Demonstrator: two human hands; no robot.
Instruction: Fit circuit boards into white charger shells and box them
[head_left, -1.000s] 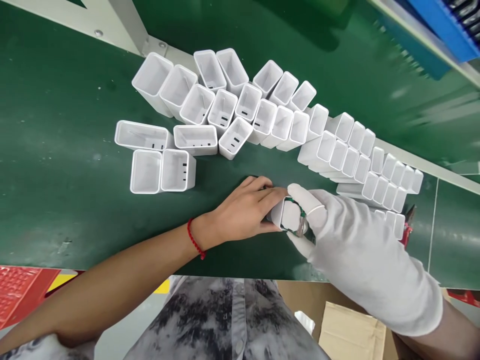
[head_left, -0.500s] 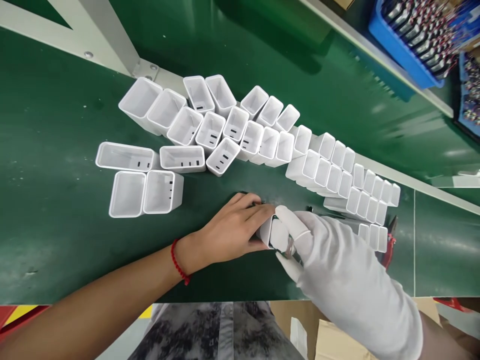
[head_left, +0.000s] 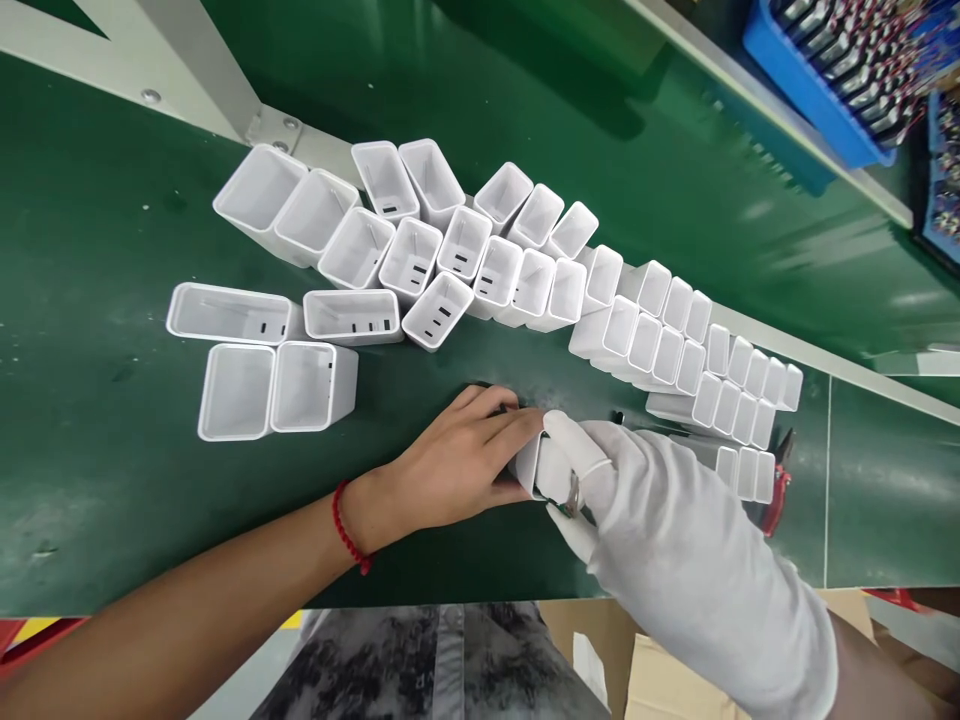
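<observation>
My bare left hand [head_left: 472,450], with a red cord bracelet on the wrist, is wrapped round a white plastic case [head_left: 527,464] lying near the front of the bench. In its open end sits a white block [head_left: 553,470] with dark edges; the inside of the case is mostly hidden. My right hand [head_left: 581,485], in a white glove, has thumb and fingers closed about the block's outer end. A small shiny bit shows between those fingers, too small to name. Just beyond the glove lies a small black piece [head_left: 619,417].
Several open white cases [head_left: 411,262] stand in rows across the green bench [head_left: 112,500], more to the right [head_left: 667,355]. Red-handled pliers [head_left: 777,497] lie beside them. A blue bin [head_left: 817,95] of wired parts is at the upper right. A metal frame [head_left: 172,70] rises upper left.
The view has shifted slightly, so the cases on the left appear farther left. Both hands keep their hold on the case and the block, with little visible movement.
</observation>
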